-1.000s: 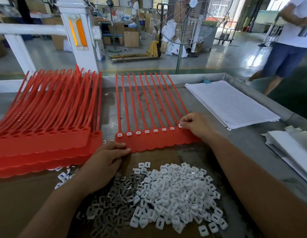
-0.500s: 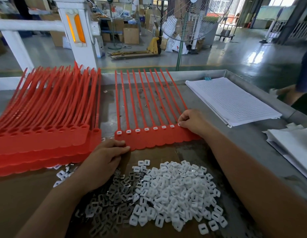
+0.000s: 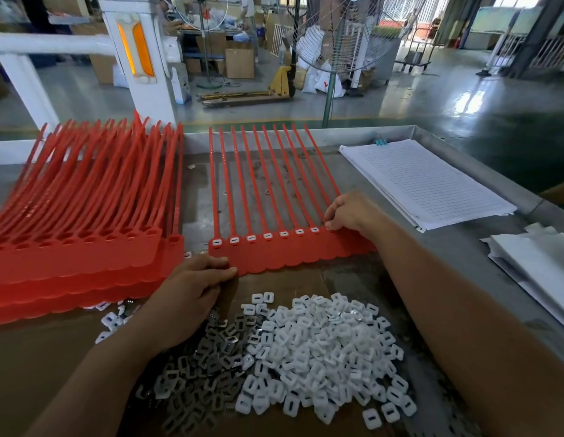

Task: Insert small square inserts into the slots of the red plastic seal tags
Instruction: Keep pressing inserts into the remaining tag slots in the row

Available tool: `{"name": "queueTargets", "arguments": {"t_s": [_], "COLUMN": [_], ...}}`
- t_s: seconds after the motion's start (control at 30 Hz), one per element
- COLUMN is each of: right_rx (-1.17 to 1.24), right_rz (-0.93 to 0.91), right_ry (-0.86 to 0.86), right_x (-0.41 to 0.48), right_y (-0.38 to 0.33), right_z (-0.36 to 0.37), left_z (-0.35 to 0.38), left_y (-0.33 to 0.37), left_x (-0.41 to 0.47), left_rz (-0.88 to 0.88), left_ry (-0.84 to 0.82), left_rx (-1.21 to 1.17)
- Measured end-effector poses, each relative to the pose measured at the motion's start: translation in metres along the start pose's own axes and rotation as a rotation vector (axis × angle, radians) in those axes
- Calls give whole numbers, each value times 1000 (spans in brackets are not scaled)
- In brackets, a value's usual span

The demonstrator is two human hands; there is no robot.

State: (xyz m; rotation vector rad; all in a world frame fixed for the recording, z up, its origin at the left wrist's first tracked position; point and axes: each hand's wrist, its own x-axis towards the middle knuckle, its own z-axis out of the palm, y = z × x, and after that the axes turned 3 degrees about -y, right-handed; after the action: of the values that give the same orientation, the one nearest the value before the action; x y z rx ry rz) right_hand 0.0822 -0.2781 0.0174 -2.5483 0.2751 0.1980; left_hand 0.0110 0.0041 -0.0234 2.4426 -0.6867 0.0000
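Note:
A joined strip of red seal tags lies flat on the metal table, its long tails pointing away from me. Several of its slots hold white square inserts. My right hand sits at the strip's right end, fingertips pinching a white insert at a slot there. My left hand rests on the strip's near left corner with straight fingers. A heap of loose white inserts lies in front of me, with grey metal clips to its left.
A thick stack of red tag strips fills the left side. A pile of gridded paper sheets lies at the right, more white paper at the far right edge. Brown cardboard covers the near table.
Both hands stay almost where they were; the right hand keeps working at the strip's right end. The person walking at the back right has left the view.

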Motion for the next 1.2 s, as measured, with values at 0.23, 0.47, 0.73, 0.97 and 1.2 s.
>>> {"name": "queueTargets", "arguments": {"t_s": [0.23,0.47,0.73,0.97,1.2], "right_rx": [165,219,139,-29,-182], "right_rz": [-77,-246,-350,-340,-364], "right_ry": [151,142,-191,-319,-330], "right_x": [-6,-34,-85,-92,-93], "right_y": [16,19,20,19,16], "right_z": [9,5,2,8,13], "left_z": [-1,-2,-2,-2,0], "left_y": [1,0,-2,-3,-4], "left_x": [2,2,2,2,4], "left_rz": [5,-5,0,-5,7], "left_ry": [-13,-6,-7,-6,-1], "left_rx": [2,8,33,42,35]}}
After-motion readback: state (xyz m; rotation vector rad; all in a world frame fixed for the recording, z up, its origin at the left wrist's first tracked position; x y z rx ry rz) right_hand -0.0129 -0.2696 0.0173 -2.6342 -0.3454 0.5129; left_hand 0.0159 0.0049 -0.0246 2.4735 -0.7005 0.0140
